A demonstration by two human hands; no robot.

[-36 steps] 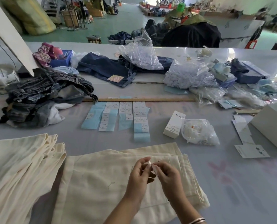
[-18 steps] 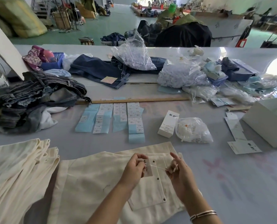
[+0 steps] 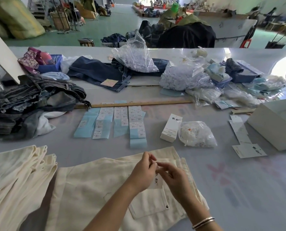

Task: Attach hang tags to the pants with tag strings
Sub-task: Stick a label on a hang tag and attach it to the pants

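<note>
Cream pants lie flat on the table in front of me, back pocket up. Above the pocket my left hand and my right hand meet fingertip to fingertip. They pinch a thin tag string at the top of a white hang tag with black characters, which hangs between the palms. The string itself is too fine to make out. More white hang tags lie at the right. A clear bag of white tag strings sits beside a small white carton.
A stack of cream pants lies at the left. Denim garments are piled behind it. Blue sticker strips and a wooden ruler cross the middle. A white box and several plastic bags fill the right.
My hands, spread apart with the string stretched between them half a second ago, have come together again above the pocket. The hang tag now hangs between them with its printed face showing.
</note>
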